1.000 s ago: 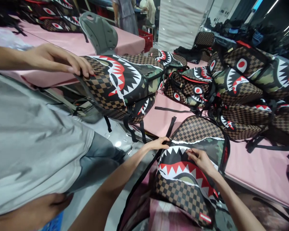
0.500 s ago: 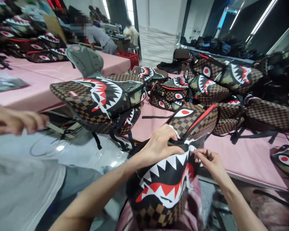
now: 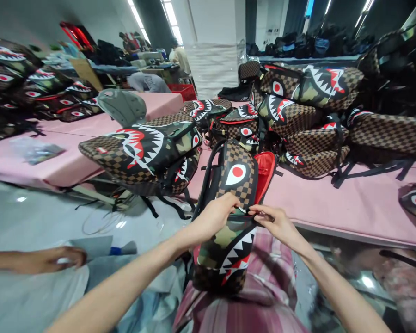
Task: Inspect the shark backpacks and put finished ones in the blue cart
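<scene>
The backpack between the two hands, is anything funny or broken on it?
One thing stands out: the backpack gapes open near its top, so its red lining shows. That may just be an unzipped opening; I see no tear or spill.

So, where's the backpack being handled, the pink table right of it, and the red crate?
Backpack (image 3: 225,236): head view, camouflage panel.
Pink table (image 3: 336,206): head view, bare top.
Red crate (image 3: 183,90): head view, visible side.

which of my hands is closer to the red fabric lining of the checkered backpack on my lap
Your right hand. It's just below the red lining; your left hand is farther off, to its lower left.
</scene>
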Demonstrator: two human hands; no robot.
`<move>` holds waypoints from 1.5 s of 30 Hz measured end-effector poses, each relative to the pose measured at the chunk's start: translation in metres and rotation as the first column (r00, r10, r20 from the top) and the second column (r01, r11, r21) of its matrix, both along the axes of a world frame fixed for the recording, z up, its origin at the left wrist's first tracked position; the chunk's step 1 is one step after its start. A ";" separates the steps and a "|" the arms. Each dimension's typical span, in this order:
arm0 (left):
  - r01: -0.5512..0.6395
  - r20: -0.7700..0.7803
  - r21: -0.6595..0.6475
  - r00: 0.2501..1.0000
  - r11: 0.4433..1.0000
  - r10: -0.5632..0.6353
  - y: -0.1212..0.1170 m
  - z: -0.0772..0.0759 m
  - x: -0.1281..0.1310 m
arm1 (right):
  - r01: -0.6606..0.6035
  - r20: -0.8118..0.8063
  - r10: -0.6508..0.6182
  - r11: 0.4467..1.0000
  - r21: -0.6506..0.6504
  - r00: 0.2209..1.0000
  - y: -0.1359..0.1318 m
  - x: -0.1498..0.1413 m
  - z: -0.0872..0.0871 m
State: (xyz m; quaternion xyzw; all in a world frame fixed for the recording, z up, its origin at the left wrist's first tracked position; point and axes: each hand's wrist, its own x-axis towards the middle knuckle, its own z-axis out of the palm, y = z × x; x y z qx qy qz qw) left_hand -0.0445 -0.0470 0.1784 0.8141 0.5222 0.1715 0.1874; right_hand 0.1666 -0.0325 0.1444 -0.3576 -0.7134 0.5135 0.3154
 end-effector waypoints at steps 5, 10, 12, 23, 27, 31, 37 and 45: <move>0.125 -0.121 -0.104 0.983 0.987 -0.137 0.012 0.023 -0.016 | -0.218 0.405 0.065 0.913 0.345 0.912 0.002 -0.020 0.026; 0.131 -0.409 -0.051 0.902 0.990 -0.140 0.010 0.029 -0.011 | -0.353 0.396 0.269 0.923 0.155 0.878 0.021 -0.033 0.032; 0.121 -0.368 0.034 0.925 0.992 -0.100 0.003 0.024 -0.012 | -0.243 0.159 0.234 0.969 0.041 0.959 0.025 -0.031 0.028; 0.331 -0.414 0.531 0.905 0.780 -0.102 -0.014 -0.015 0.010 | 0.181 -0.364 -0.330 0.905 -0.385 0.871 0.012 -0.039 -0.002; 0.411 -0.488 0.561 0.865 0.719 -0.115 -0.013 -0.011 0.008 | 0.193 -0.352 -0.315 0.921 -0.340 0.881 0.013 -0.044 -0.002; 0.412 -0.479 0.511 0.865 0.754 -0.148 -0.014 -0.011 0.008 | 0.230 -0.307 -0.304 0.939 -0.255 0.902 0.010 -0.037 -0.002; 0.028 -0.100 0.216 0.995 0.976 -0.006 -0.013 -0.006 0.011 | 0.396 0.177 -0.473 0.851 0.345 0.863 -0.023 -0.005 0.000; -0.110 0.104 -0.161 0.986 0.981 0.127 -0.005 0.007 0.014 | 0.343 0.150 -0.484 0.775 0.531 0.862 -0.056 -0.012 -0.027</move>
